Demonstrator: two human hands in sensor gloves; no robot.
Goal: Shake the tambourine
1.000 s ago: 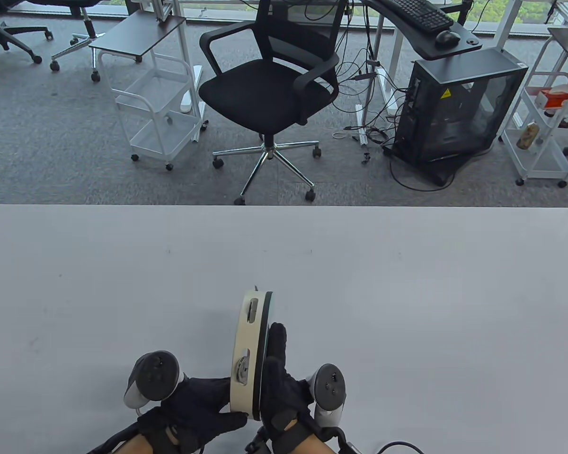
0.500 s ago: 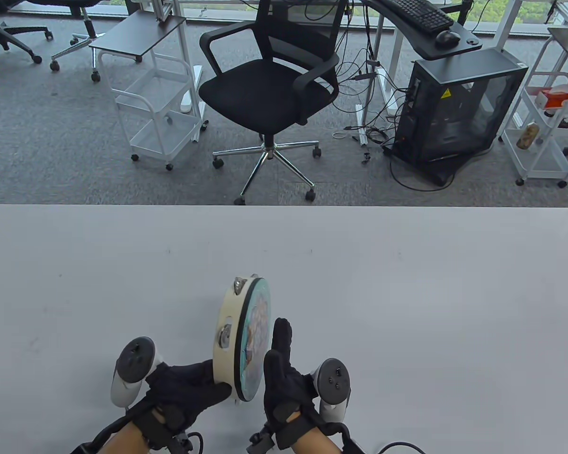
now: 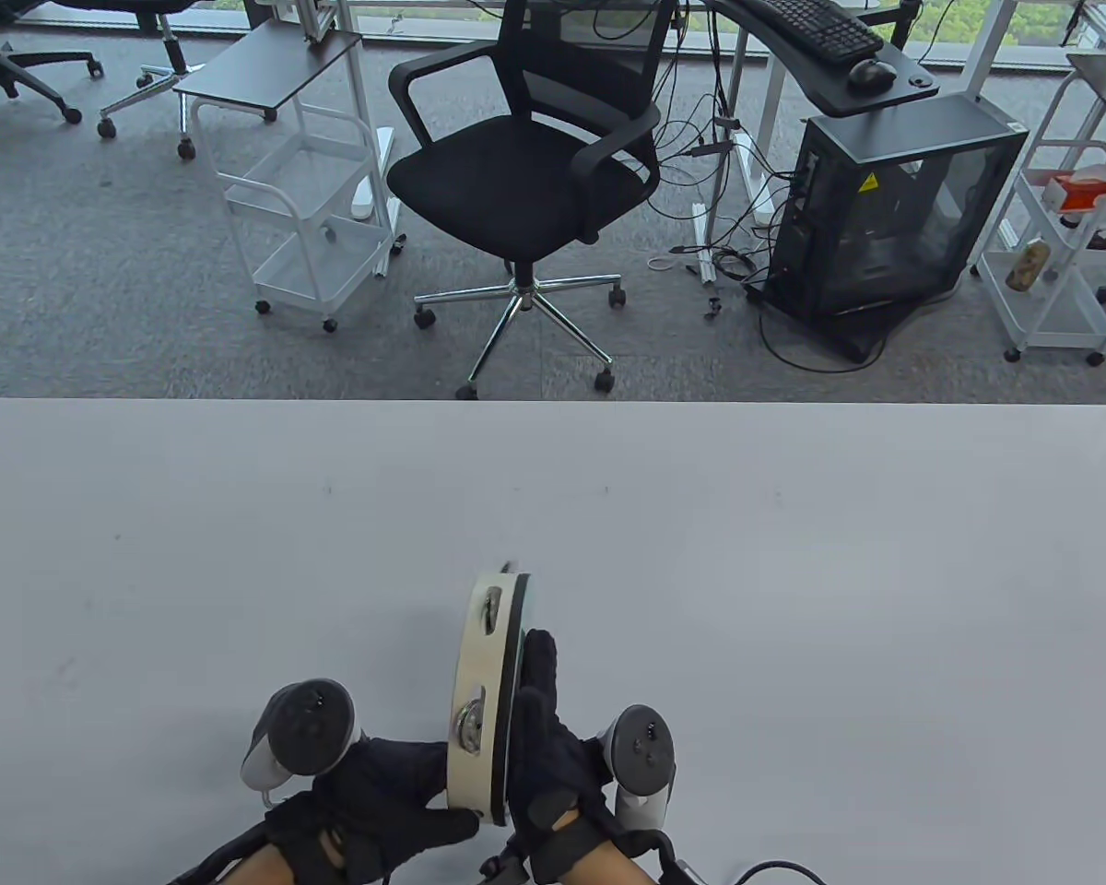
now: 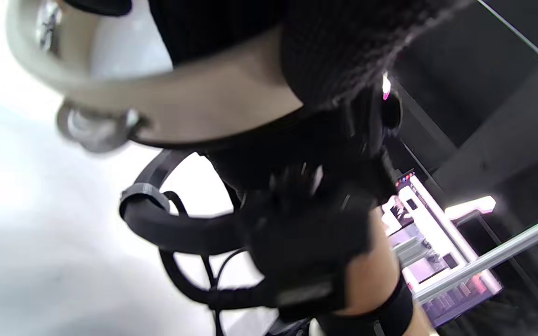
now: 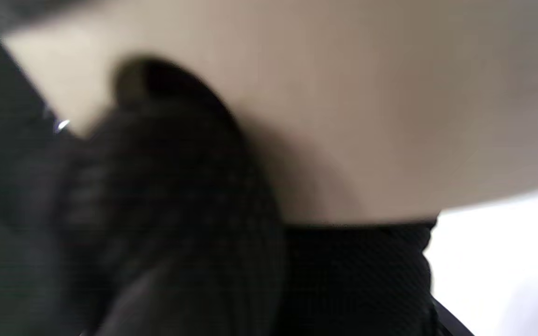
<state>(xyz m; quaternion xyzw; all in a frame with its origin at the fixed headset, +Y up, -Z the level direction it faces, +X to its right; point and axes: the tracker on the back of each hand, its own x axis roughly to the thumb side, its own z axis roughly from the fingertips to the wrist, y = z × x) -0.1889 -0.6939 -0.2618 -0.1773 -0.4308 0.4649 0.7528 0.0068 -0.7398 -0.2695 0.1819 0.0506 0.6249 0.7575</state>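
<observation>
Tambourine (image 3: pixel 485 696) upright on edge, near front edge of table (image 3: pixel 793 572), rim toward camera. Left hand (image 3: pixel 387 811): grip closed around lower rim, thumb across frame. Right hand (image 3: pixel 544 737): flat, fingers (image 3: pixel 539 659) extended, pressed against drumhead side. Wrist views blurred; jingle (image 4: pixel 94 128) visible in rim.

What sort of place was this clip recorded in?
Most likely an office or lab workspace: behind the white table stand a black office chair, a desktop computer tower on the carpet, and a desk carrying a keyboard.
</observation>
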